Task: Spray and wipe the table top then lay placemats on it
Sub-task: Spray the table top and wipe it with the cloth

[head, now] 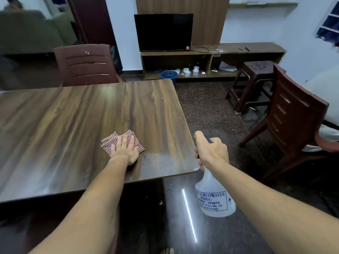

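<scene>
The wiping step is underway: the left hand (125, 150) presses flat, fingers spread, on the checked cloth (122, 143) near the table (73, 114) corner, while the right hand (211, 153) grips the spray bottle (215, 197) off the edge. Next, sweeping the cloth through the misted patch seems due.

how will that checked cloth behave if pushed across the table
Probably floppy: the cloth lies in loose folded layers that may bunch or unfold. It looks thin, so likely light. Under the flat left hand it should slide easily on the smooth table.
</scene>
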